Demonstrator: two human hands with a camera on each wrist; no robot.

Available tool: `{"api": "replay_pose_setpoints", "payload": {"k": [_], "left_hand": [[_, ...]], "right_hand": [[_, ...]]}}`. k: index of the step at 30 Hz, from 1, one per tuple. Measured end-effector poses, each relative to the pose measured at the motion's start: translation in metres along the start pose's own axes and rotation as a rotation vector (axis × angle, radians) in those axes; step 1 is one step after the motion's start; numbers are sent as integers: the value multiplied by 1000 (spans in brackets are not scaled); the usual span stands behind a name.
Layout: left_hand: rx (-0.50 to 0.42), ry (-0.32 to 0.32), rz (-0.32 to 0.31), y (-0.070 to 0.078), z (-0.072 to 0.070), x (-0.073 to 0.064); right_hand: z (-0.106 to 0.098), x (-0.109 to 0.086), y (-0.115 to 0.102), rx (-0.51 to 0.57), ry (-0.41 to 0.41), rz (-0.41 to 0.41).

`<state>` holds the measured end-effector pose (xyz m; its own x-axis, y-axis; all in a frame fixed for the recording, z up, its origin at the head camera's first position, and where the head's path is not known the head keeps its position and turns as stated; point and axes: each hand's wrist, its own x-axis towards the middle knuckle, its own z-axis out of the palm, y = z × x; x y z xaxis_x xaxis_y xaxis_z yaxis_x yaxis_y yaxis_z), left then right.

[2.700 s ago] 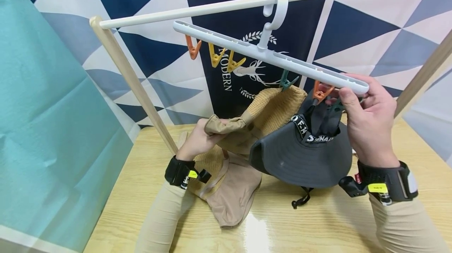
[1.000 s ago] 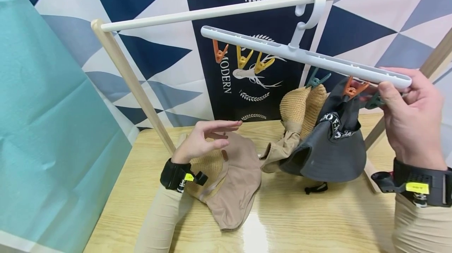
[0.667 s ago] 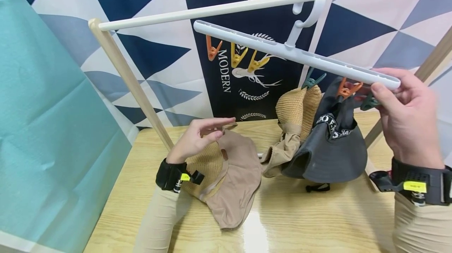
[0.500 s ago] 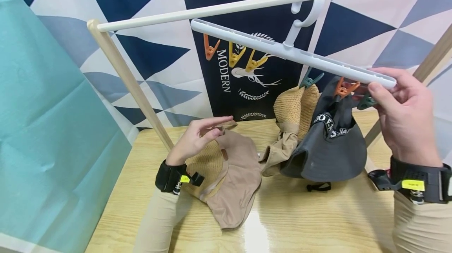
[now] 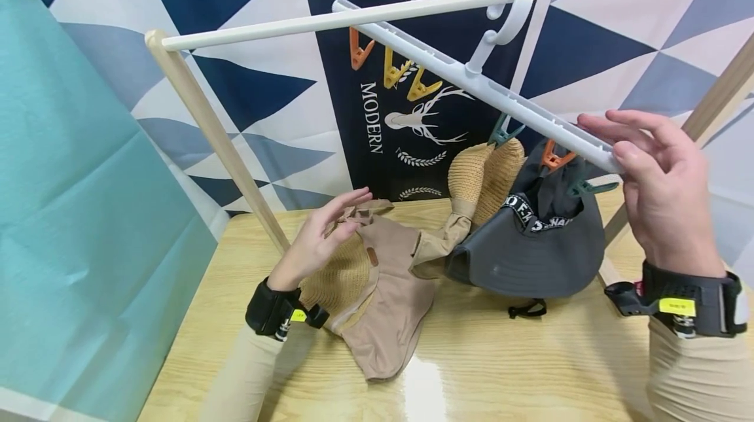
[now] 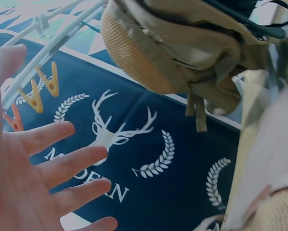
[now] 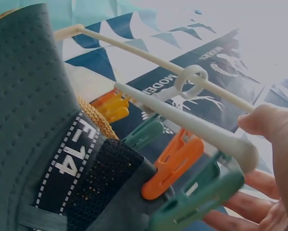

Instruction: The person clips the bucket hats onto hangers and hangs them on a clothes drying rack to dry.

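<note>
A pale blue clip hanger [image 5: 489, 91] hangs by its hook from the white rail, its right end tilted down. From its clips hang a dark grey brimmed hat [image 5: 524, 258] and a tan knitted hat with a cloth flap [image 5: 465, 180]. My right hand [image 5: 665, 180] is at the hanger's right end, fingers loosely extended; in the right wrist view its thumb stands apart from the bar. My left hand [image 5: 318, 239] hovers with spread fingers above a second straw and beige cloth hat [image 5: 394, 298] on the table. Its palm holds nothing in the left wrist view.
A wooden rack with a white rail [image 5: 259, 28] and a left post [image 5: 218, 140] spans the table [image 5: 489, 369]. Orange and yellow clips [image 5: 391, 69] dangle from the hanger's left half. Patterned cloth [image 5: 247, 95] covers the back; a teal cloth [image 5: 88, 212] hangs at left.
My left hand has let go of the tan hat's cloth and moved slightly left. The hanger shifted right along the rail, then tilted further. My right hand has loosened its grip on the hanger's end.
</note>
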<state>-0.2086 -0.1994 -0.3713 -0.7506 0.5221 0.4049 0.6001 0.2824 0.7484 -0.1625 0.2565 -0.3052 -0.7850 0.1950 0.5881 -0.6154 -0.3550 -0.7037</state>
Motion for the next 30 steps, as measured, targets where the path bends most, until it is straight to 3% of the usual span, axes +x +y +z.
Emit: {"api": "replay_pose_setpoints", "payload": {"k": [10, 18, 22, 30], "left_hand": [[111, -34, -55, 1, -12, -30], [185, -11, -116, -6, -23, -54], [210, 0, -117, -8, -28, -64], [215, 57, -193, -16, -31, -84]], "right_hand": [[4, 1, -3, -105, 201, -22], [-11, 6, -4, -45, 193, 11], [-7, 5, -6, -56, 204, -5], [-9, 5, -7, -38, 197, 5]]}}
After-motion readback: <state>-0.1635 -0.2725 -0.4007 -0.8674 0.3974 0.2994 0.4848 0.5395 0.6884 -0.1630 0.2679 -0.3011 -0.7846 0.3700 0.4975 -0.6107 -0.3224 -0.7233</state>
